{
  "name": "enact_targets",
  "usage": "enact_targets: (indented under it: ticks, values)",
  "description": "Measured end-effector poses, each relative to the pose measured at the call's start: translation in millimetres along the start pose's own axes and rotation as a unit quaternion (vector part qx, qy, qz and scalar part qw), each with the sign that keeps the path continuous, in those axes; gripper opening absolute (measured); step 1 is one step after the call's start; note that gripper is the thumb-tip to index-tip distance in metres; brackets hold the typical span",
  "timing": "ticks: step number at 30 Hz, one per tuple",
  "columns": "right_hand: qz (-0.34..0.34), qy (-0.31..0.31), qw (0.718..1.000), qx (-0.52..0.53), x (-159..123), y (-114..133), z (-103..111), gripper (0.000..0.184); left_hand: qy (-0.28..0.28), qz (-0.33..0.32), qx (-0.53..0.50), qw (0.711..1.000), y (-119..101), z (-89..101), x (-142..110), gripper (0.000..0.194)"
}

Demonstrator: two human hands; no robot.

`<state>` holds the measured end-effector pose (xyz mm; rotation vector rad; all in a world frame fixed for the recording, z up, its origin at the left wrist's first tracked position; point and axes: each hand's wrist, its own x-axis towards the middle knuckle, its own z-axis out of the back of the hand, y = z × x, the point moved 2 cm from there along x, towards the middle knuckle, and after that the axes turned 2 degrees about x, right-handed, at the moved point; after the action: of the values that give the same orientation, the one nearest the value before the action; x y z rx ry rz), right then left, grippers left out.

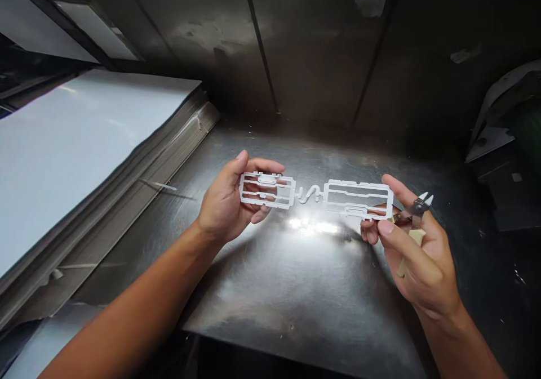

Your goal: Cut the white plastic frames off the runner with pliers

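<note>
Two white plastic frames, a left one (pixel 288 192) and a right one (pixel 357 185), are joined by a curved sprue (pixel 311 192) and held above the metal table. My left hand (pixel 228 204) grips the left frame, fingers behind it and thumb along its upper left corner. With thumb and fingers, my right hand (pixel 418 249) pinches the lower right end of the right frame. The same hand also holds a pair of nippers (pixel 416 236) with pale yellow handles, its bright jaw tips pointing up and right past the fingers.
The shiny metal table (pixel 270 311) has its front edge below my hands. At left lies a stack of large white sheets (pixel 97 137) with ties sticking out from its side. A dark panelled wall (pixel 313 58) stands behind. Dark bins or boxes (pixel 511 193) are at right.
</note>
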<state>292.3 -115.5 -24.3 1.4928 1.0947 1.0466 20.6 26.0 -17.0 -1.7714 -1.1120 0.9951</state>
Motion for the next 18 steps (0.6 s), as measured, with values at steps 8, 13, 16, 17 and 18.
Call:
enact_targets:
  ticks: [8, 13, 16, 17, 18]
  values:
    - [0.013, 0.005, 0.999, -0.029, -3.9, 1.0, -2.5, 0.052, -0.006, 0.018, 0.003, 1.000, -0.9, 4.4, -0.5, 0.052]
    - [0.014, -0.005, 0.999, -0.052, -3.0, 1.8, -2.4, 0.053, 0.012, 0.030, -0.015, 0.999, -3.8, 0.8, -2.9, 0.054]
    - [0.015, -0.007, 0.998, -0.066, -2.7, 1.1, -0.8, 0.053, 0.017, 0.033, -0.025, 0.999, -7.0, -1.1, -3.3, 0.062]
    - [0.013, -0.009, 0.997, -0.071, -2.7, 0.8, 0.1, 0.053, 0.016, 0.039, -0.031, 0.999, -7.7, -1.6, -3.4, 0.067]
    - [0.012, -0.014, 0.997, -0.077, -2.7, 0.4, 1.0, 0.054, 0.013, 0.044, -0.038, 0.998, -8.3, -1.9, -3.5, 0.071]
